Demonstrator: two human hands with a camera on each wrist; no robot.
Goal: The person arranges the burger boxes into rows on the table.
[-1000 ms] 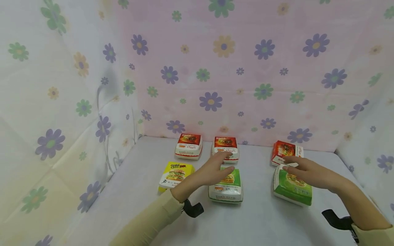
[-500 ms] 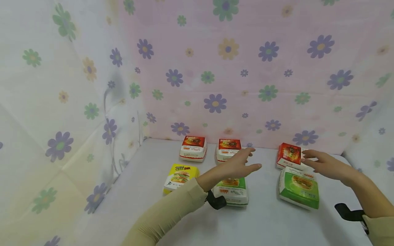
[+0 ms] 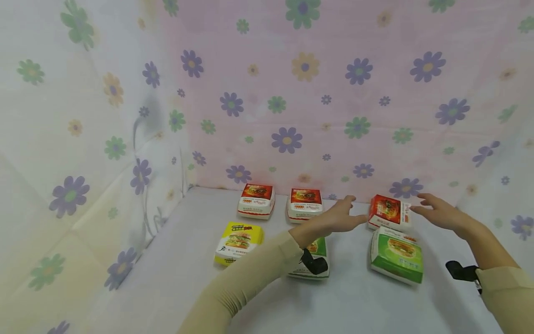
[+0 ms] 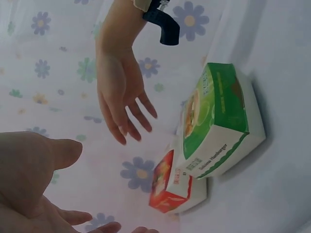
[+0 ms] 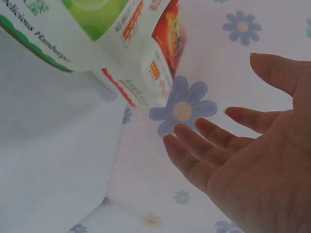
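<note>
A red-topped burger box (image 3: pixel 388 212) stands at the back right, turned a little. Just in front of it lies a green burger box (image 3: pixel 396 254), also angled. My left hand (image 3: pixel 333 218) hovers left of the red box, fingers spread and holding nothing. On the other side my right hand (image 3: pixel 444 214) is raised beside the same box, fingers loosely extended. In the right wrist view a gap shows between the fingers of the right hand (image 5: pixel 252 155) and the red box (image 5: pixel 158 65). The left wrist view shows both boxes, with the left hand (image 4: pixel 34 179) apart from them.
Two more red-topped boxes (image 3: pixel 256 201) (image 3: pixel 305 204) stand along the back. A yellow burger box (image 3: pixel 238 242) is at the left. Another green box (image 3: pixel 321 248) sits partly hidden under my left forearm. Flowered cloth walls (image 3: pixel 250 153) enclose the white table (image 3: pixel 167 278).
My left hand has moved right, from over the middle boxes toward the right-hand red box. My right hand has lifted off to the right, away from above the green box.
</note>
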